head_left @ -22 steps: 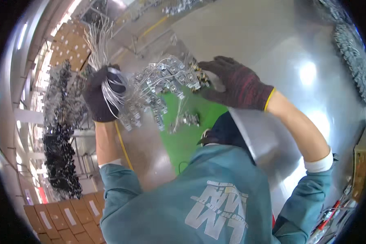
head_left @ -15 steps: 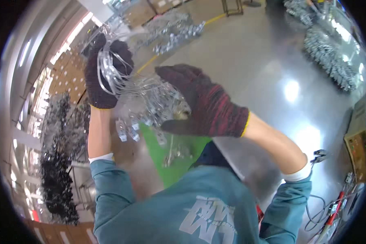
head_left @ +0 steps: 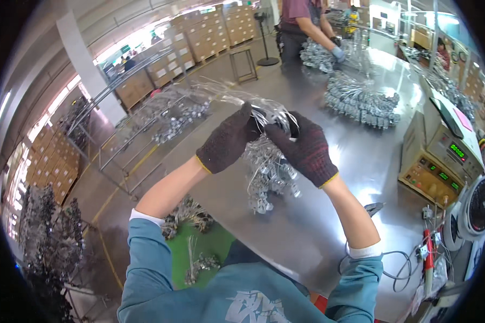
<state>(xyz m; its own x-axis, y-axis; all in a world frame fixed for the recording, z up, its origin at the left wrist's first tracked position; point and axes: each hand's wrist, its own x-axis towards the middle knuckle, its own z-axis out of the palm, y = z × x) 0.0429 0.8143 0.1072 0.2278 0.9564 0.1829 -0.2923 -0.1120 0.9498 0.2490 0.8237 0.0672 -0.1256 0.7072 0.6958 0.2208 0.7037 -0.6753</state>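
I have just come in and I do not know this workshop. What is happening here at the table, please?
A person in dark knit gloves holds a bunch of wires with small metal parts up over a shiny metal table. The left hand and right hand grip its top together, and the parts hang below. More such bundles lie farther along the table, where another person handles some. A beige meter box stands at the right.
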